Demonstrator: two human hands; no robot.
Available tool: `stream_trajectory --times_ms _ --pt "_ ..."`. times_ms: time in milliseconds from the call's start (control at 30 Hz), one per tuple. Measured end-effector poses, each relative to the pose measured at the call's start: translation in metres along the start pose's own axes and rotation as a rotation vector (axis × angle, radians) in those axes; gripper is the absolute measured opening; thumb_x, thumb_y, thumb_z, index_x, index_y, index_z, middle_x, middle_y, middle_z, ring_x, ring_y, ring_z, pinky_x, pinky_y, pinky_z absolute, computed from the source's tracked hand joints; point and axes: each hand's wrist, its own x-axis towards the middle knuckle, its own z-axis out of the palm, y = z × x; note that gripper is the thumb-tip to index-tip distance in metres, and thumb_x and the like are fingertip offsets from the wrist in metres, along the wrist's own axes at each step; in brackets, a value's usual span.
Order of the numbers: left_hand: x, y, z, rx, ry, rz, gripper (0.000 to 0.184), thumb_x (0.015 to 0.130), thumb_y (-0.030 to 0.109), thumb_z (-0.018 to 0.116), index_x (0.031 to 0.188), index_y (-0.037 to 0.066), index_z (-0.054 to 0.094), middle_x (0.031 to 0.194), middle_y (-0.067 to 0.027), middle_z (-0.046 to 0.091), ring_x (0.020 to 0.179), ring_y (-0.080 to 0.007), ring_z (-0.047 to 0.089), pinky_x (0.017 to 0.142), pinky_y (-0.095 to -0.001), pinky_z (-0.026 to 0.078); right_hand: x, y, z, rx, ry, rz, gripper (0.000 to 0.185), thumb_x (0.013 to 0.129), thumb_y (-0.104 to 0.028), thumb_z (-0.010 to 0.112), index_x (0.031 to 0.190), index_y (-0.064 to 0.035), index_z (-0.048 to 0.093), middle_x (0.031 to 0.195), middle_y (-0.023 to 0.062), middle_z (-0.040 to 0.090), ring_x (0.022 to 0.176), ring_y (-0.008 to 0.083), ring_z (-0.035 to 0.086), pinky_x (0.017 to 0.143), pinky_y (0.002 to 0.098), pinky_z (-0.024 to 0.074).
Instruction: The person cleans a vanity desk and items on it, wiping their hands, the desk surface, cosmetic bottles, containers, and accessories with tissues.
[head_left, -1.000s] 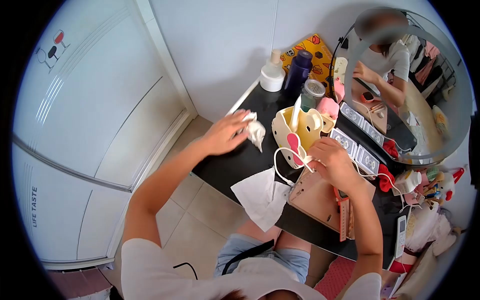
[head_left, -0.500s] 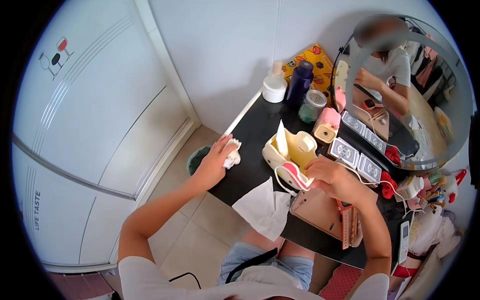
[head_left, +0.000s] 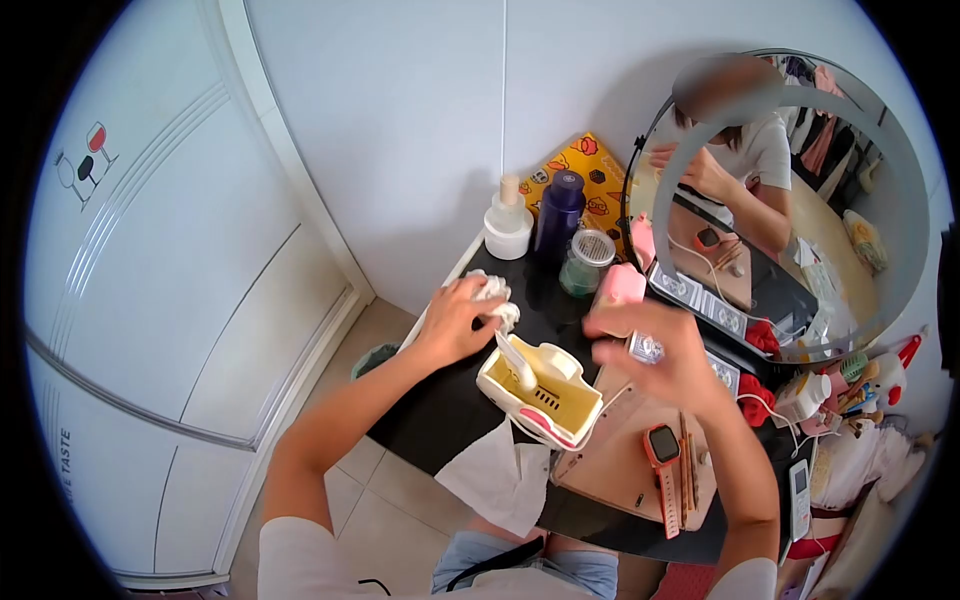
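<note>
My left hand point(head_left: 458, 322) is closed on a crumpled white tissue point(head_left: 500, 300) over the dark tabletop. Below and right of it stands a cream holder point(head_left: 545, 395) with a yellow inside, slots in its floor and pink trim; a white slim piece point(head_left: 518, 368) leans up inside it. My right hand point(head_left: 660, 355) is apart from the holder, slightly blurred, its thumb and fingers spread with nothing visible between them. It hovers beside a pink box-shaped item point(head_left: 622, 287). A flat white tissue point(head_left: 497, 478) hangs over the table's front edge.
A white pump bottle point(head_left: 508, 232), a dark blue bottle point(head_left: 560, 215) and a lidded jar point(head_left: 587, 264) line the back. A round mirror point(head_left: 650, 190) stands right. An orange watch point(head_left: 662, 446) lies on a pinkish tablet-like slab point(head_left: 610, 470). A remote point(head_left: 798, 495) sits at the right edge.
My right hand has let go of the cream holder and lifted up toward the pink item. The holder now stands turned on the table. My left hand moved right with the crumpled tissue; the view shifted.
</note>
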Motion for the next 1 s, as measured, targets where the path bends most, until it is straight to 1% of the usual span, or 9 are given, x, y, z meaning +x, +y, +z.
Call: stream_trajectory --times_ms 100,167,200,300,400,500,700,867,1000 --pt "-0.009 0.000 -0.010 -0.186 -0.063 0.030 0.041 0.069 0.008 0.070 0.110 0.013 0.065 0.121 -0.0147 0.054 0.111 -0.0319 0.052 0.092 -0.0393 0.043 0.056 0.028 0.020 -0.019 0.089 0.149 0.040 0.077 -0.007 0.069 0.113 0.0017 0.055 0.104 0.0167 0.061 0.091 0.0253 0.063 0.075 0.0314 0.0534" --pt "-0.013 -0.004 -0.007 -0.270 -0.055 -0.022 0.041 0.070 0.003 0.067 0.109 0.011 0.065 0.124 -0.0141 0.053 0.113 -0.0321 0.052 0.094 -0.0384 0.042 0.093 0.053 0.046 -0.186 0.153 -0.074 0.049 0.075 -0.001 0.065 0.119 0.0068 0.045 0.111 0.0226 0.056 0.101 0.0337 0.058 0.084 0.0351 0.0499" --pt "-0.015 -0.005 -0.005 -0.313 -0.048 -0.047 0.041 0.070 0.000 0.065 0.109 0.010 0.065 0.126 -0.0138 0.052 0.113 -0.0323 0.051 0.095 -0.0380 0.042 0.109 0.055 0.058 -0.218 0.122 0.009 0.054 0.078 -0.003 0.064 0.127 0.0024 0.042 0.118 0.0231 0.052 0.101 0.0332 0.059 0.085 0.0367 0.0490" --pt "-0.018 -0.011 0.003 -0.303 -0.057 -0.078 0.041 0.070 -0.003 0.062 0.110 0.009 0.064 0.127 -0.0145 0.052 0.115 -0.0328 0.050 0.095 -0.0369 0.042 0.157 0.083 0.089 -0.600 0.384 -0.227 0.052 0.077 -0.003 0.064 0.124 0.0025 0.043 0.112 0.0243 0.053 0.098 0.0358 0.058 0.084 0.0393 0.0483" --pt "-0.019 -0.008 0.003 -0.219 -0.019 -0.031 0.035 0.070 0.003 0.064 0.104 0.007 0.057 0.124 -0.0144 0.053 0.114 -0.0332 0.050 0.100 -0.0423 0.037 0.185 0.087 0.083 -0.690 -0.112 0.119 0.035 0.074 -0.001 0.062 0.107 0.0041 0.051 0.103 0.0253 0.055 0.098 0.0387 0.056 0.084 0.0358 0.0491" --pt "-0.020 -0.004 -0.003 -0.187 -0.028 -0.056 0.033 0.073 0.014 0.062 0.103 0.009 0.049 0.129 -0.0140 0.048 0.123 -0.0321 0.041 0.106 -0.0518 0.021 0.197 0.090 0.078 -0.697 -0.225 0.184 0.028 0.076 -0.004 0.066 0.102 -0.0026 0.056 0.096 0.0188 0.055 0.093 0.0353 0.057 0.081 0.0416 0.0470" --pt "-0.019 -0.004 -0.016 -0.367 0.253 -0.119 0.040 0.079 0.013 0.058 0.116 0.008 0.044 0.139 -0.0187 0.036 0.127 -0.0362 0.035 0.104 -0.0570 0.014 0.182 0.072 0.054 -0.426 -0.057 0.100 0.016 0.077 0.000 0.063 0.092 -0.0044 0.059 0.094 0.0146 0.057 0.089 0.0268 0.058 0.079 0.0347 0.0472" --pt "0.026 -0.003 -0.028 -0.430 0.547 -0.079 0.042 0.088 0.019 0.058 0.122 -0.001 0.042 0.125 -0.0178 0.048 0.118 -0.0292 0.046 0.098 -0.0359 0.035 0.136 0.038 0.020 0.410 -0.022 0.085 0.025 0.078 0.007 0.061 0.099 -0.0048 0.055 0.096 0.0050 0.056 0.094 0.0126 0.054 0.086 0.0270 0.0445" --pt "0.061 0.002 -0.028 -0.554 0.483 -0.202 0.060 0.081 0.025 0.068 0.125 -0.004 0.039 0.125 -0.0204 0.047 0.118 -0.0310 0.046 0.099 -0.0397 0.036 0.100 0.018 -0.002 0.566 -0.065 0.019 0.028 0.080 0.007 0.060 0.104 -0.0041 0.052 0.101 0.0024 0.057 0.096 0.0106 0.055 0.087 0.0270 0.0452"
